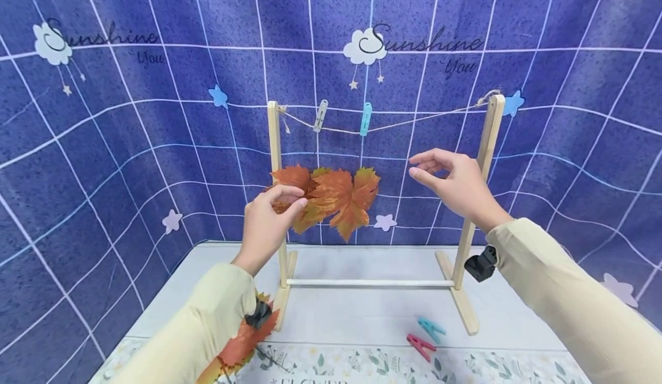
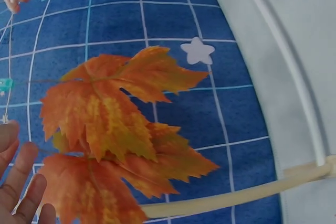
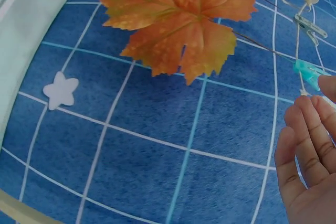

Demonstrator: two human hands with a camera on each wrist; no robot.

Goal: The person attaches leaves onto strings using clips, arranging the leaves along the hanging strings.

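Observation:
Two orange maple-like leaves [image 1: 347, 197] hang below a sagging string [image 1: 414, 121], one partly behind the other. A grey clothespin [image 1: 320, 115] and a teal clothespin [image 1: 365, 119] sit on the string; the right wrist view shows thin stems running up to these clothespins. My left hand [image 1: 269, 223] is in front of the left leaf in the head view, fingers loosely bent and holding nothing. To the right of the leaves, my right hand [image 1: 455, 185] is raised below the string, its thumb and fingers apart with nothing between them.
A wooden frame with two posts [image 1: 490, 142] and a white lower bar [image 1: 369, 283] carries the string. Another teal clothespin [image 1: 431, 329] and a red clothespin [image 1: 421, 346] lie on the table [image 1: 357, 315]. More leaves [image 1: 243, 344] lie beneath my left forearm. A blue gridded cloth [image 1: 207, 142] hangs behind.

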